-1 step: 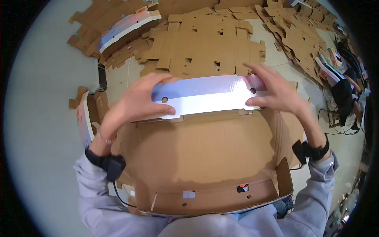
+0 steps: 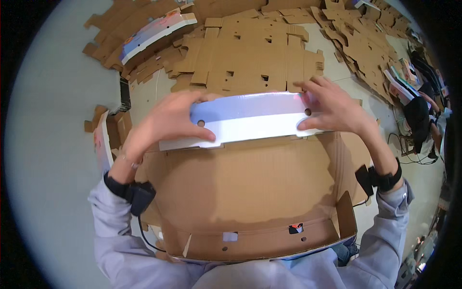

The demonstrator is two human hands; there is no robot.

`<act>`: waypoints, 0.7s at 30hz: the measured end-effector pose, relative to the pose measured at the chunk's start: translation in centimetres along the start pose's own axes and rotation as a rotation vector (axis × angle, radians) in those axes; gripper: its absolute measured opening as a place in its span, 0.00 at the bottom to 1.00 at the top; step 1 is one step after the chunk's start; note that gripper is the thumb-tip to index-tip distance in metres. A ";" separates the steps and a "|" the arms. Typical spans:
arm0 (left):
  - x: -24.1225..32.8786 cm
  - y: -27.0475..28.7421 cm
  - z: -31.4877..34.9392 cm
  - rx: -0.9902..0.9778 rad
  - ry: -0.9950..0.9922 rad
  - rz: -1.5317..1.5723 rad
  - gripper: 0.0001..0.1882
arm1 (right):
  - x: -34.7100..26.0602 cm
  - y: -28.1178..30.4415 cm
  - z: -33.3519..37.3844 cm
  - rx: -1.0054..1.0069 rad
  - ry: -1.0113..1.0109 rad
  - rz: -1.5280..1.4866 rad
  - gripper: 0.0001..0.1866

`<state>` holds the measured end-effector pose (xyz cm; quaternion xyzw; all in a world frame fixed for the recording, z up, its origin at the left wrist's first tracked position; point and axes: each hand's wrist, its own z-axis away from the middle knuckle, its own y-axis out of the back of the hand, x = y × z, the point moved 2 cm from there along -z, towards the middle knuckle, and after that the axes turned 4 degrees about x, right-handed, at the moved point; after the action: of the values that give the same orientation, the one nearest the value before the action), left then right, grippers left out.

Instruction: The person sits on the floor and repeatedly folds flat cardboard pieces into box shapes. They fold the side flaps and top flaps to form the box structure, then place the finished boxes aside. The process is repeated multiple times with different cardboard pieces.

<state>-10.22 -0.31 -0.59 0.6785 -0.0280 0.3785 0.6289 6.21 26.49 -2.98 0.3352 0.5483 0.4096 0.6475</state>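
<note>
Floor littered with flat cardboard blanks (image 2: 255, 48); left hand (image 2: 166, 120), right hand (image 2: 332, 108) pinching box flap (image 2: 250, 120) ends.

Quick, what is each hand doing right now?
Left hand: closed on the left end of the box flap, thumb on top.
Right hand: fingers spread, pressing down on the flap's right end.

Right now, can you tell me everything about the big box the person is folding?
The box is brown corrugated cardboard, open and half folded, lying in front of the person. Its inside is plain brown; the far flap shows a glossy white and bluish printed outside with small round holes. The left hand and right hand press that flap from both ends. The near wall stands up, with small slots and holes, and a side flap stands at the right corner.
</note>
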 end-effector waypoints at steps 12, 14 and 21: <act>1.7 -9.2 8.4 0.409 -0.334 -0.638 0.20 | -3.1 -9.1 6.4 0.694 0.347 0.484 0.20; 1.8 -9.6 9.0 0.330 -0.334 -0.662 0.20 | -3.8 -9.1 7.2 0.643 0.335 0.439 0.21; 0.0 1.1 4.8 0.629 -0.365 -0.723 0.26 | -0.8 0.8 2.8 0.906 0.276 0.521 0.24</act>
<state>-8.49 -4.71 0.66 0.8563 0.2144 0.0021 0.4700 8.82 26.21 -1.42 0.6487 0.6488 0.3195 0.2372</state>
